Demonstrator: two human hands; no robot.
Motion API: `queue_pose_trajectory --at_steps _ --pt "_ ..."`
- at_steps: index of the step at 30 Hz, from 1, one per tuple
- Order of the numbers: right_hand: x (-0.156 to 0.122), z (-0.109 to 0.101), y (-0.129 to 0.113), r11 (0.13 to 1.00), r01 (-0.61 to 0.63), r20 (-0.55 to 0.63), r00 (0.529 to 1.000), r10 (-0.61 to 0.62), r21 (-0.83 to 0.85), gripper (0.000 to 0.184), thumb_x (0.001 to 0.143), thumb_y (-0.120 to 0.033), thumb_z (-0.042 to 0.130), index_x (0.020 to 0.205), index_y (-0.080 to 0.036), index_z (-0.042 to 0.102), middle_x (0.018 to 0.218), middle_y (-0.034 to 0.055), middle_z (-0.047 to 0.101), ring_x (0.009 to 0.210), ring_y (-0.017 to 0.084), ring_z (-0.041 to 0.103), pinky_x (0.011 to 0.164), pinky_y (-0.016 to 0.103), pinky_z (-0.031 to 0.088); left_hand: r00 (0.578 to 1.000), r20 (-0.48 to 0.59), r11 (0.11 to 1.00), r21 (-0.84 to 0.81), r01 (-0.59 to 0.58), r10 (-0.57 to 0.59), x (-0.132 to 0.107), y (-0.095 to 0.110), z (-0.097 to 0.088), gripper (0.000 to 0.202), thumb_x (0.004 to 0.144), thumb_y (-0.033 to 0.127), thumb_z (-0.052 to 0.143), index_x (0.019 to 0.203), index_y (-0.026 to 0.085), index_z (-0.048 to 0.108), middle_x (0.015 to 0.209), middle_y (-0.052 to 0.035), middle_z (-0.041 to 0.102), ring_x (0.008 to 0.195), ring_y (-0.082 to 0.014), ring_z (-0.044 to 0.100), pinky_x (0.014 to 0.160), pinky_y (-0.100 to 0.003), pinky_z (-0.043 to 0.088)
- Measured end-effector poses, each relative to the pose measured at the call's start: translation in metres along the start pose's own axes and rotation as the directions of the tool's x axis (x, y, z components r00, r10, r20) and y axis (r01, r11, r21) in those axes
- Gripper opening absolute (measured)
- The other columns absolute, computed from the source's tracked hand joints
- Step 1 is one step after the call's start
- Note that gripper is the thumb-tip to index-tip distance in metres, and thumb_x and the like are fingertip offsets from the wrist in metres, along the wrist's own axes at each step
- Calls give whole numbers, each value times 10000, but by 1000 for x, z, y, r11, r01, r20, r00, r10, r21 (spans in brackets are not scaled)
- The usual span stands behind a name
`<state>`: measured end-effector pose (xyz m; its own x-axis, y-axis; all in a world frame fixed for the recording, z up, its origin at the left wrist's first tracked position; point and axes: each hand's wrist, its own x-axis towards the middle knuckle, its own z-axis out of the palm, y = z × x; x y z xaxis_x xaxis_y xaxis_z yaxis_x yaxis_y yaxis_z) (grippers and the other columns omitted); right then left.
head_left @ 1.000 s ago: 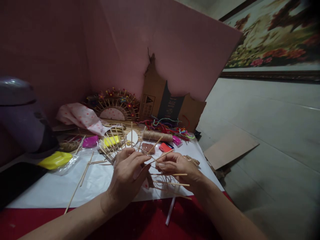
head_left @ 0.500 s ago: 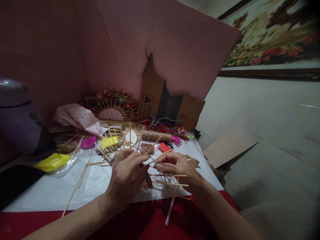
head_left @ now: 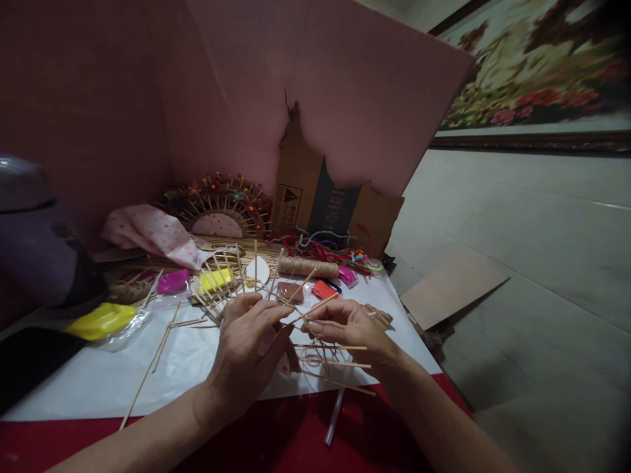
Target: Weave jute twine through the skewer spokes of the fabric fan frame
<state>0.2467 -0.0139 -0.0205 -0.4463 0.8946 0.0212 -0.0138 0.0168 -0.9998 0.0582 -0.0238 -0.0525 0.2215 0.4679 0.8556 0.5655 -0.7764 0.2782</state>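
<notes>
My left hand (head_left: 251, 345) is closed around the edge of a fan-shaped piece with thin wooden sticks (head_left: 334, 362) spreading out from it. Its patterned base is mostly covered by that hand. Close to the left fingertips, my right hand (head_left: 348, 328) pinches thin brown twine beside one of the sticks. Loops of the twine (head_left: 323, 355) hang below the right fingers among the sticks. The exact spot where the twine meets the stick is too small to make out. A clear glue stick (head_left: 335, 417) lies under the right-hand sticks.
Beyond my hands lie a twine roll (head_left: 308, 267), a red clay packet (head_left: 325, 290), a yellow packet (head_left: 101, 320) and colourful pipe cleaners (head_left: 328, 246). A finished-looking stick fan (head_left: 217, 225) and cut cardboard (head_left: 300, 171) lean at the back. A purple bottle (head_left: 37, 243) stands left.
Hardly anything differs. Both hands keep the same grip on the fan-shaped piece and the twine, and the whole view has shifted very slightly.
</notes>
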Motion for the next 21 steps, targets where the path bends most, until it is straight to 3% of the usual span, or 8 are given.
queue_pose_trajectory --at_steps 21 --pt "3 -4 4 998 -25 -55 998 28 52 169 708 -336 709 751 -174 691 665 -6 596 559 77 438 542 229 310 1000 22 1000 12 14 -14 -2 -1 1 226 785 129 576 990 219 548 824 -9 676 764 -182 606 818 -408 387"
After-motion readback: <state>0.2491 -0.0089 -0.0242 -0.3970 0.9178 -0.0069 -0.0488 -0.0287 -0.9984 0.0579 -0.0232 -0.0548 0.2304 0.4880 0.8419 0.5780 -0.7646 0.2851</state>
